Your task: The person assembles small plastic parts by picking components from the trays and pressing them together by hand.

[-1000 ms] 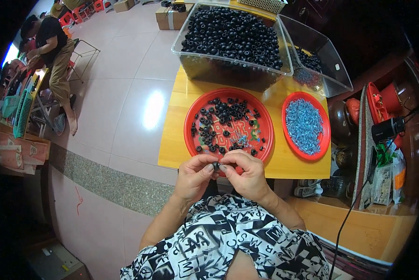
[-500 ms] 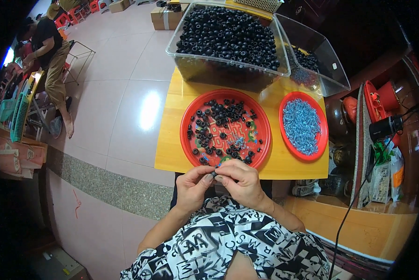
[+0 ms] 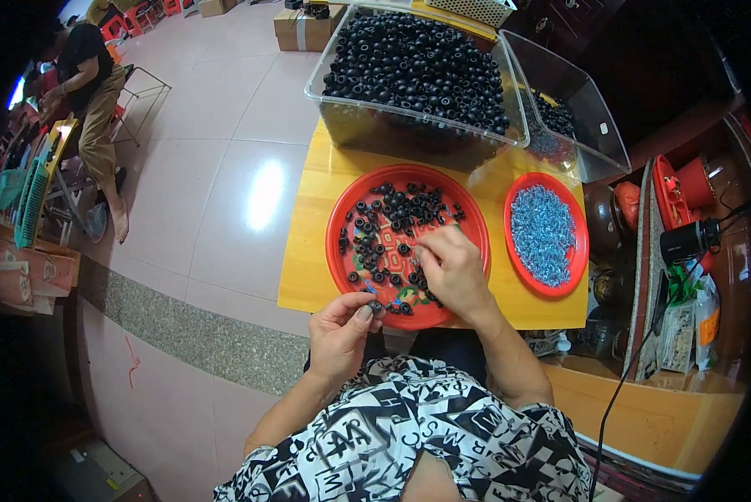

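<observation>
Closest to the camera, the left hand (image 3: 340, 333) pinches one small black ring-shaped part (image 3: 376, 307) between thumb and fingertips, right at the near rim of the big round red plastic tray (image 3: 338, 219). The right hand (image 3: 452, 269) lies over that tray with its fingers curled down among the loose black rings (image 3: 392, 213); I cannot tell if it grips one. The rings in the tray are too many to count, and a colourful picture shows on the tray's bottom. To the right sits one smaller round red plate (image 3: 573, 219) filled with tiny blue pieces (image 3: 541, 234). So there are two red dishes, both on a yellow wooden table (image 3: 312, 243). Farther back on the table stands a large clear plastic bin (image 3: 409, 138) heaped with many more black rings. Beside it on the right is a second clear plastic bin (image 3: 589, 125), with just a few black and blue bits in it. Far off on the shiny tiled floor (image 3: 216, 142) sits one brown cardboard box with tape across it (image 3: 298, 30). At the far left, another person (image 3: 91, 92) sits on a stool.
</observation>
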Demonstrator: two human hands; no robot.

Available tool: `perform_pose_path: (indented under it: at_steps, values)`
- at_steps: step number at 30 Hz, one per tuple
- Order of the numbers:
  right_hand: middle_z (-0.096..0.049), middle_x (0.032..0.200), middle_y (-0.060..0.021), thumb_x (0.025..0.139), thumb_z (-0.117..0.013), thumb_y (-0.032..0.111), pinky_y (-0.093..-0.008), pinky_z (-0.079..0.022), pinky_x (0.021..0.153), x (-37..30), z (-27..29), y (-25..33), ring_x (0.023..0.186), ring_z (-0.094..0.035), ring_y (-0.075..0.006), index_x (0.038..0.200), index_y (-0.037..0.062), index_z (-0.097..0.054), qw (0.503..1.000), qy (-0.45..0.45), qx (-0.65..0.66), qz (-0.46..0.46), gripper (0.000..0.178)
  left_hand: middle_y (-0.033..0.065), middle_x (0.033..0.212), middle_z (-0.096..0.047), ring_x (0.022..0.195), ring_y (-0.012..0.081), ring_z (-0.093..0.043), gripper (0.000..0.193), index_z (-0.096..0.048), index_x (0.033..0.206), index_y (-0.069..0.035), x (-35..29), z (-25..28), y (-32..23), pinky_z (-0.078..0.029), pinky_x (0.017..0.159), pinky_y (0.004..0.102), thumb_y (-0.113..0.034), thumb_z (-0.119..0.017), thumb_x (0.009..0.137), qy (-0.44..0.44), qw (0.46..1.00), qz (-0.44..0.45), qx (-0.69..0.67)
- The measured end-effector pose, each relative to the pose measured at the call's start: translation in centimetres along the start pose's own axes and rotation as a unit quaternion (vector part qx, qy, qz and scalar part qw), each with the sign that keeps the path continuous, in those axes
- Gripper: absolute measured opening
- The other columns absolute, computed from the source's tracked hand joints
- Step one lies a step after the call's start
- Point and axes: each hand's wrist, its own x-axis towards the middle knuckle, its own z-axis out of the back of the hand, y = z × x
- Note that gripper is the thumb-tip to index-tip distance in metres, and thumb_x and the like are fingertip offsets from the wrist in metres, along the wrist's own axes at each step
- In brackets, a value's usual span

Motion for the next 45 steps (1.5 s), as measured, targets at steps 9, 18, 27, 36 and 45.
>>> perform_pose_path:
  at_steps: [9, 18, 27, 36, 45]
  values:
    - [-0.054, 0.073, -0.0147, 0.070, -0.059, 0.005, -0.0377, -0.045, 0.067, 1.7, -2.6, -1.8, 0.073, -0.055, -0.0305, 0.078, 0.0013, -0.060, 0.986, 0.076, -0.151, -0.008, 0.009, 0.0115, 0.086, -0.060, 0.076, 0.0162, -0.057, 0.018, -0.056, 0.099, 0.002, -0.1, 0.6, -0.7, -0.046, 0.069, 0.0264, -0.003, -0.055, 0.082, 0.012, 0.999, 0.025, 0.016]
    - [-0.059, 0.076, -0.0145, 0.072, -0.057, 0.002, -0.0304, -0.046, 0.057, 1.1, -0.9, -0.5, 0.065, -0.059, -0.0215, 0.083, 0.0001, -0.060, 0.997, 0.042, 0.042, -0.054, 0.011, 0.0099, 0.087, -0.062, 0.077, 0.0150, -0.059, 0.022, -0.057, 0.100, 0.001, 0.5, 1.0, -1.7, -0.046, 0.070, 0.0267, -0.004, -0.059, 0.079, 0.048, 0.987, 0.123, -0.091]
    - [-0.061, 0.080, -0.0129, 0.074, -0.058, -0.005, -0.0206, -0.051, 0.052, -2.7, 2.0, 2.9, 0.065, -0.061, -0.0140, 0.086, -0.0038, -0.057, 0.708, 0.200, 0.599, -0.317, 0.013, 0.0099, 0.087, -0.062, 0.078, 0.0158, -0.059, 0.020, -0.057, 0.100, 0.000, 0.3, 0.7, -0.9, -0.048, 0.070, 0.0270, -0.005, -0.059, 0.080, 0.097, 0.983, 0.121, -0.099]
    - [-0.062, 0.082, -0.0139, 0.080, -0.055, -0.003, -0.0206, -0.052, 0.055, -3.9, 2.1, 2.8, 0.066, -0.062, -0.0139, 0.091, -0.0034, -0.057, 0.654, 0.121, 0.671, -0.328, 0.012, 0.0087, 0.088, -0.061, 0.076, 0.0155, -0.059, 0.021, -0.057, 0.100, 0.001, -0.6, 0.1, -0.8, -0.048, 0.069, 0.0272, -0.002, -0.059, 0.080, 0.087, 0.991, 0.091, -0.042]
    - [-0.061, 0.078, -0.0084, 0.078, -0.058, -0.001, -0.0189, -0.048, 0.054, -4.4, 2.0, 2.5, 0.064, -0.060, -0.0106, 0.089, -0.0021, -0.056, 0.682, 0.106, 0.637, -0.344, 0.012, 0.0124, 0.084, -0.060, 0.073, 0.0187, -0.057, 0.021, -0.056, 0.099, 0.002, -0.7, 0.0, -0.5, -0.046, 0.066, 0.0281, -0.004, -0.059, 0.079, 0.068, 0.994, 0.081, -0.028]
